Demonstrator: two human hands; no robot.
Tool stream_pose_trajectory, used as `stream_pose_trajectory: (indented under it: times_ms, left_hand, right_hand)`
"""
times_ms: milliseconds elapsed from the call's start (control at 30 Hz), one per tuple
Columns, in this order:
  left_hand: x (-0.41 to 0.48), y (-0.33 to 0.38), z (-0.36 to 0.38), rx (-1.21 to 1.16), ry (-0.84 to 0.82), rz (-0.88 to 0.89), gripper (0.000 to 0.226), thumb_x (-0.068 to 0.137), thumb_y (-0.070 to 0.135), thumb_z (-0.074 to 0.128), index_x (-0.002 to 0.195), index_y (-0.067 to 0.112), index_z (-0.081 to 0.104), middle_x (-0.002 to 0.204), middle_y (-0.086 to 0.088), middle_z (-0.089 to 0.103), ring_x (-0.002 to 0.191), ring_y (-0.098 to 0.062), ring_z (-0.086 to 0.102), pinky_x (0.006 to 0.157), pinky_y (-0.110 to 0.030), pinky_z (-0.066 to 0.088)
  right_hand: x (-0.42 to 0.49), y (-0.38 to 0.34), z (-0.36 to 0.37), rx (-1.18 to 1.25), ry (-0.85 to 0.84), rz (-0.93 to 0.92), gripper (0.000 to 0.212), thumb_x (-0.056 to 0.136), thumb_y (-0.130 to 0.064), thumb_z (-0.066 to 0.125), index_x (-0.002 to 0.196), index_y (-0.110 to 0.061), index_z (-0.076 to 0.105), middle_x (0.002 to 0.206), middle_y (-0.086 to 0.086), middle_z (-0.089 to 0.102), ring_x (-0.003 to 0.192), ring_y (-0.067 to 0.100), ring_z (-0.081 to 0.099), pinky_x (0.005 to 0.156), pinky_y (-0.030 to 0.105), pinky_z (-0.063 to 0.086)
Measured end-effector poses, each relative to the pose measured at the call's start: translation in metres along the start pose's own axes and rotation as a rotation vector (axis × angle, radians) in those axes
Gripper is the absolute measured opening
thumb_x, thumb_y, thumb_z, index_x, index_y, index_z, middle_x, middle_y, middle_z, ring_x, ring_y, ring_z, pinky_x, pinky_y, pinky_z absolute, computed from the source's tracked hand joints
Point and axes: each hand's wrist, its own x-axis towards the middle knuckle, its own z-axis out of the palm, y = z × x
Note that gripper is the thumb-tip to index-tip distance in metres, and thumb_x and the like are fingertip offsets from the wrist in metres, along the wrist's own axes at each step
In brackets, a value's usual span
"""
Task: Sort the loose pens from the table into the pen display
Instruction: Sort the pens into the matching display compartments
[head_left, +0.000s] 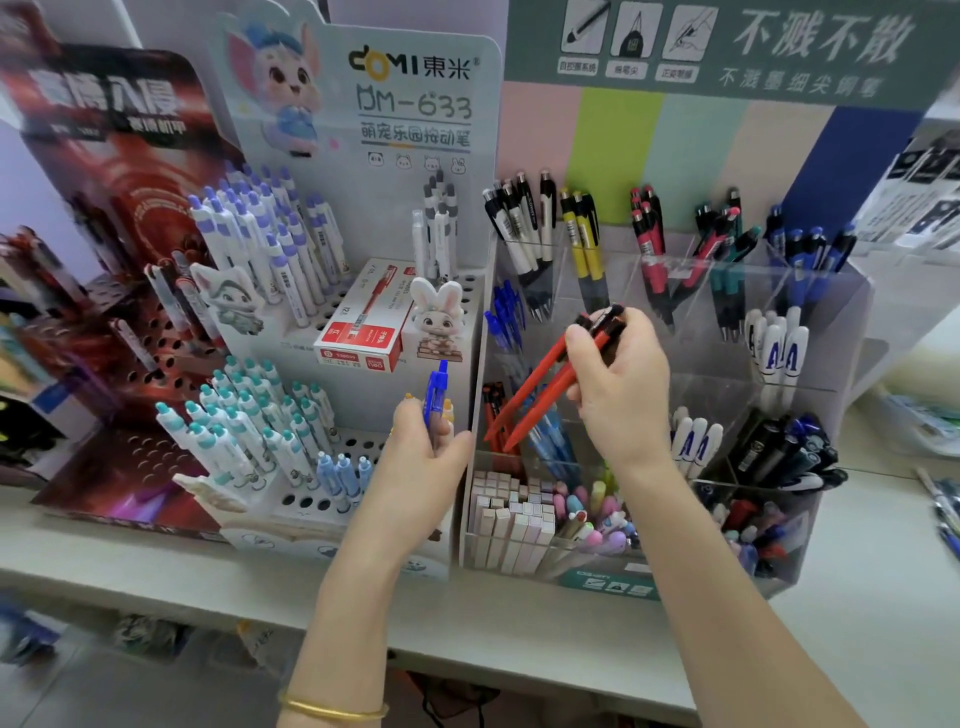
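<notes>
Evidently midway: right hand (618, 384) pinches two red pens (535, 389) over the pen display (852, 332), left hand (421, 457) grips a blue pen (435, 395), loose pens (943, 509) remain at the table's (519, 613) right edge.

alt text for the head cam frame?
A person's right hand grips two red pens with black ends, tips angled down toward the clear acrylic pen display. The left hand holds a blue pen upright in front of a white cardboard stand of pastel pens.
</notes>
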Motion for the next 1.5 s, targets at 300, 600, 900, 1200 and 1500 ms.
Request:
stream_pose_trajectory:
  times_ms: [300,600,900,1200,1500]
  left_hand:
    - [0.006,-0.008,0.006,-0.132,-0.097,-0.051,0.014,0.094,0.020,0.053,0.090,0.021,0.040,0.078,-0.003,0.039,0.057,-0.012,0.034,0.051,-0.027,0.032]
    - [0.005,-0.006,0.007,-0.226,-0.097,-0.102,0.018,0.096,0.013,0.051,0.087,0.019,0.037,0.073,-0.002,0.037,0.050,-0.008,0.033,0.043,-0.020,0.030]
    - [0.010,-0.011,0.010,-0.209,-0.109,-0.083,0.017,0.096,0.014,0.052,0.088,0.019,0.037,0.072,-0.001,0.037,0.051,-0.010,0.035,0.042,-0.019,0.031]
    - [0.009,-0.003,0.018,-0.260,-0.138,-0.105,0.018,0.097,0.011,0.050,0.087,0.018,0.037,0.071,0.000,0.036,0.048,-0.008,0.033,0.039,-0.018,0.029]
    - [0.009,-0.002,0.016,-0.281,-0.147,-0.106,0.017,0.097,0.009,0.049,0.088,0.016,0.036,0.070,-0.001,0.035,0.050,-0.010,0.030,0.038,-0.018,0.028]
  right_hand:
    - [-0.006,0.016,0.037,-0.410,-0.236,-0.182,0.009,0.092,-0.020,0.059,0.097,-0.015,0.054,0.087,-0.003,0.059,0.079,0.014,0.058,0.067,0.026,0.045]
    - [-0.014,0.018,0.045,-0.787,-0.288,-0.195,0.043,0.085,-0.031,0.069,0.115,-0.013,0.044,0.104,0.006,0.063,0.098,0.025,0.059,0.071,0.033,0.048]
    - [-0.037,0.038,0.009,-0.341,-0.035,-0.108,0.028,0.085,-0.008,0.067,0.110,-0.016,0.056,0.096,-0.004,0.055,0.081,0.011,0.055,0.077,0.035,0.052]
    - [-0.033,0.053,0.023,-0.668,-0.186,-0.122,0.052,0.081,-0.037,0.072,0.124,-0.019,0.051,0.114,0.002,0.044,0.085,0.018,0.055,0.062,0.032,0.051]
    - [-0.026,0.056,0.025,-0.572,-0.017,-0.101,0.031,0.088,-0.023,0.066,0.115,-0.010,0.055,0.107,0.007,0.053,0.088,0.019,0.055,0.069,0.023,0.043]
